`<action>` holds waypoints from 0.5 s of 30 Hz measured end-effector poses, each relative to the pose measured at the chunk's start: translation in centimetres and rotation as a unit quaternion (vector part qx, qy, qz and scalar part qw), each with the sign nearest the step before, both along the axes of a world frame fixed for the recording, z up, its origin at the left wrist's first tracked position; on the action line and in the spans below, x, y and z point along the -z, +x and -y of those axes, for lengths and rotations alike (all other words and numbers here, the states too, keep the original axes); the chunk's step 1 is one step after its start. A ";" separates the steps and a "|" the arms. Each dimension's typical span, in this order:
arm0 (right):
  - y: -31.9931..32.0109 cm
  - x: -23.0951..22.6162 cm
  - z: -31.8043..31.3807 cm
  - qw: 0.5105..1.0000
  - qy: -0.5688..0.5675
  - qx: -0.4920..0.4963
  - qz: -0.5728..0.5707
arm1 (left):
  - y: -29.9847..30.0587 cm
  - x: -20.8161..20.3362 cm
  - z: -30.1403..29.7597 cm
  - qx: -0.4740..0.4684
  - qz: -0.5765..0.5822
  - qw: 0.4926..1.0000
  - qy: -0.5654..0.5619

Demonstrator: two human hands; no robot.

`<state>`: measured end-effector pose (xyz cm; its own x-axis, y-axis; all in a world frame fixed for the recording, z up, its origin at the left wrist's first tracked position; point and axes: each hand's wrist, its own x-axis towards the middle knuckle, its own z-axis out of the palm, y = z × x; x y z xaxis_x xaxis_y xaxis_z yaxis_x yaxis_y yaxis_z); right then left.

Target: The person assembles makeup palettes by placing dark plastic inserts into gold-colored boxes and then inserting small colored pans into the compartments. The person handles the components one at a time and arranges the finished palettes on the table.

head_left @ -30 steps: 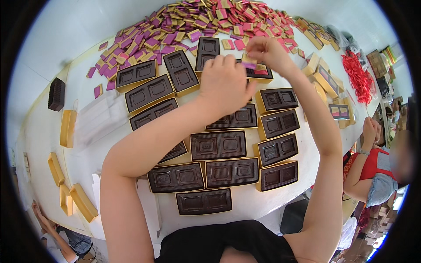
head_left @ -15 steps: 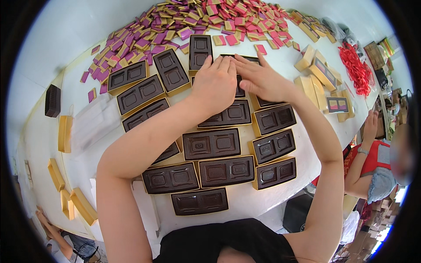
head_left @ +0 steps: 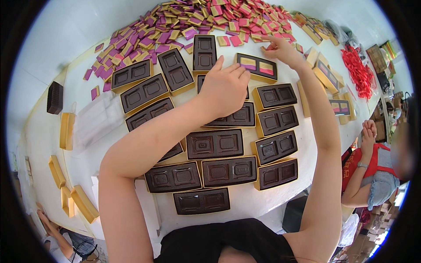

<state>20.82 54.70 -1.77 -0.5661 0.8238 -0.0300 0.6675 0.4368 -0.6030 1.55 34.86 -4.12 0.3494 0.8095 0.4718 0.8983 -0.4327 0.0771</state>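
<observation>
In the head view, a shallow gold box [head_left: 258, 68] with a dark two-well tray lies at the far middle. One purple-and-gold piece [head_left: 248, 64] and one pink-and-gold piece [head_left: 266, 68] fill its wells. My left hand [head_left: 226, 87] has its fingers stretched out, tips at the box's left end, and hides part of the trays beneath it. Beyond the box, my right hand [head_left: 282, 51] reaches the near edge of the heap of wrapped pieces [head_left: 210, 19], its index finger extended apart from the other fingers. I see nothing held in it.
Several gold boxes with unfilled dark trays [head_left: 215, 143] cover the middle of the table. Gold sleeves and boxes [head_left: 322, 76] stand at the right near red ribbon [head_left: 356, 72]. Gold sleeves [head_left: 84, 204] lie at left. A person [head_left: 372, 171] is at the right edge.
My hands have moved apart: the right has gone up and right to the heap, the left remains by the box. The box with its purple and pink pieces now shows.
</observation>
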 end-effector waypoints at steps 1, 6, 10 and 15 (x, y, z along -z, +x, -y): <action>1.1 -0.4 -0.1 0.993 -0.079 -0.002 -0.085 | 0.3 0.5 -0.2 0.001 0.034 0.998 0.043; 2.9 -2.8 3.0 0.990 -0.011 -0.047 -0.136 | 0.3 0.0 -0.2 0.115 0.095 0.987 0.063; 3.7 -4.0 6.1 0.912 -0.279 -0.054 -0.298 | 0.2 0.1 -0.1 0.207 0.067 0.976 -0.021; 5.4 -3.4 6.6 0.791 -0.402 -0.092 -0.452 | 0.3 0.2 -0.1 0.199 0.069 0.977 -0.016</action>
<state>26.17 48.09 1.60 -0.7632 0.6459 -0.0171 -0.2246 -0.2899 -0.9303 1.89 34.98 -4.34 0.5743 0.6380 0.5130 0.6396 -0.7408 0.2053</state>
